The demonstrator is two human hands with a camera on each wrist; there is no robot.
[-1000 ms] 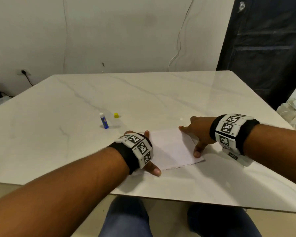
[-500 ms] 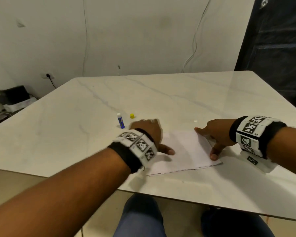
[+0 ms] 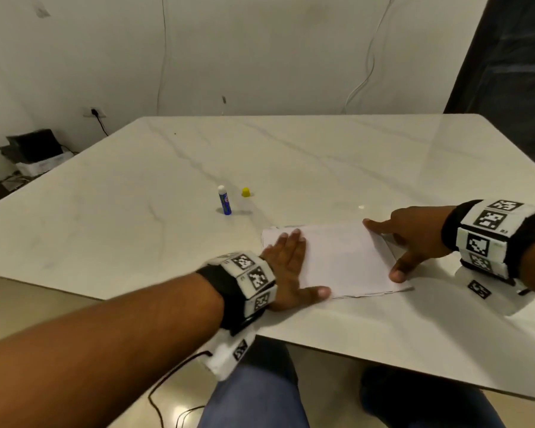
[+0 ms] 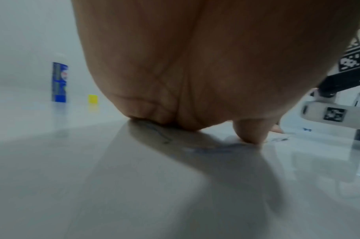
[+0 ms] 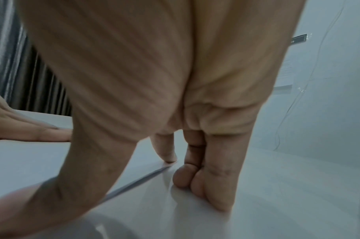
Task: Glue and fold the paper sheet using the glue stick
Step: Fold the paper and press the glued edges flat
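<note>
A folded white paper sheet (image 3: 343,261) lies flat near the table's front edge. My left hand (image 3: 291,261) lies flat on its left part, fingers straight and pressing down; the left wrist view shows only the palm (image 4: 195,64) and thumb on the sheet. My right hand (image 3: 410,239) holds the right edge down with index fingertip (image 3: 367,224) and thumb (image 3: 397,274). Its other fingers (image 5: 197,179) are folded against the table beside the paper's edge (image 5: 134,182). The uncapped blue glue stick (image 3: 224,201) stands upright behind the sheet, with its yellow cap (image 3: 245,192) beside it.
The white marble table (image 3: 322,168) stretches far behind the paper. Glue stick (image 4: 59,82) and cap (image 4: 92,98) stand to the left front of my left palm. A dark door is at the back right, a wall socket and boxes at the back left.
My left hand has slid from the sheet's near left corner up onto its left part and flattened out. The right hand has kept its place on the right edge.
</note>
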